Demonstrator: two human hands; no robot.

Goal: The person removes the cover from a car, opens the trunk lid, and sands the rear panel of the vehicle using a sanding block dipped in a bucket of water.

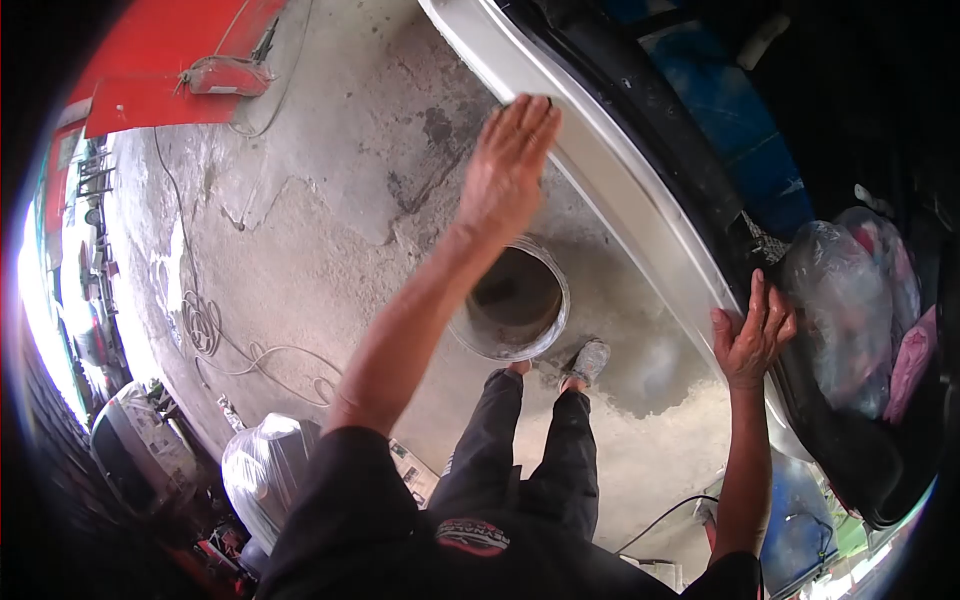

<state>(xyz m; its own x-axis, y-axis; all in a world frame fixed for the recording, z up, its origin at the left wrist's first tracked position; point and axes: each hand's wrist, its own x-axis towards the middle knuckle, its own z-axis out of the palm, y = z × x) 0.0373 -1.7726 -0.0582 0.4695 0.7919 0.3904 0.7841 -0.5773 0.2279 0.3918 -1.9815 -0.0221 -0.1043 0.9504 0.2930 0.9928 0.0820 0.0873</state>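
A long white car body panel [625,190] runs diagonally down the right side, beside black trim [640,140]. My left hand [508,165] presses against the panel's upper part, fingers together and nearly flat. A thin dark edge shows at its fingertips; whatever lies under the fingers is hidden. Lower down, my right hand [757,335] rests on the panel's inner edge where it meets the trim, fingers apart and holding nothing. Below my left forearm a round bucket [565,300] with dark liquid stands on the floor, in front of my feet.
Clear plastic bags [835,300] and a blue surface [730,120] lie inside the dark car opening. A cable [205,325] coils across the concrete floor [300,200]. Red panels [160,60] stand upper left, with a plastic-wrapped object [265,465] lower left. Wet patches mark the floor.
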